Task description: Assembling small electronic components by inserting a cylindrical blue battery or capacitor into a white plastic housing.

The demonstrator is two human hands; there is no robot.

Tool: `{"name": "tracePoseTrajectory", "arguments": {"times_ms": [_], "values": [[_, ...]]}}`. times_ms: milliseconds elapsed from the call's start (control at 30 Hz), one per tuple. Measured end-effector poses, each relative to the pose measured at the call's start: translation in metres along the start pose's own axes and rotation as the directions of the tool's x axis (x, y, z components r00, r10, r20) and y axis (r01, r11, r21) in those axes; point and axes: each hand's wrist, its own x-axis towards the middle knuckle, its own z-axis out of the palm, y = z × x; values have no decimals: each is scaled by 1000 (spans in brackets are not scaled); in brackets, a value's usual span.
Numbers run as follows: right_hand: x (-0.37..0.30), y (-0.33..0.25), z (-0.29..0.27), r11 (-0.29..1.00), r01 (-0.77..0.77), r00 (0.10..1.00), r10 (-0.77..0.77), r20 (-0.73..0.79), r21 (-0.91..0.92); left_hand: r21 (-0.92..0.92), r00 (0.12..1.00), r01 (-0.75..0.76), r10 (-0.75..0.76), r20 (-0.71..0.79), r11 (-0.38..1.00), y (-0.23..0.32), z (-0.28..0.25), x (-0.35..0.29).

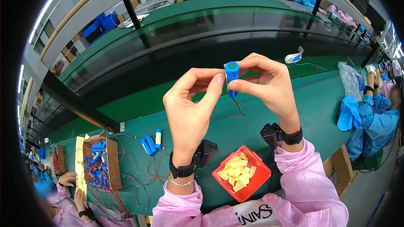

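Observation:
A blue cylindrical battery cell (232, 77) stands nearly upright between my hands, a dark red wire hanging from its lower end. My right hand (269, 82) grips it from the right, thumb in front and fingers at the top and behind. My left hand (189, 105) pinches thumb and forefinger together against its left side, where a thin pale-yellow sliver shows. Beneath my hands a red plastic bin (261, 175) holds several pale-yellow pieces (237, 171). Left of my left wrist lie blue cells (148, 145) with wires; one cell (158, 138) has a pale-yellow wrap.
A cardboard box (113, 164) full of wired blue cells is on the green table (176, 122) at left. Beyond runs a dark conveyor (168, 59). A white device (293, 57) with a cord sits far right, near a clear plastic bag (349, 80). Co-workers sit at both sides.

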Motion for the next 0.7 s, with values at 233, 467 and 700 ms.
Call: {"name": "tracePoseTrajectory", "arguments": {"times_ms": [233,467,700], "values": [[0,5,-1,997,34,999,-36,-36,-73,-30,998,57,-57,-2,998,4,2,-1],[-2,4,3,978,53,996,-66,-60,-203,185,997,-60,66,-27,981,2,6,-2],[-2,5,7,975,44,997,-55,-47,-218,139,995,-78,86,-57,987,-10,6,2]]}}
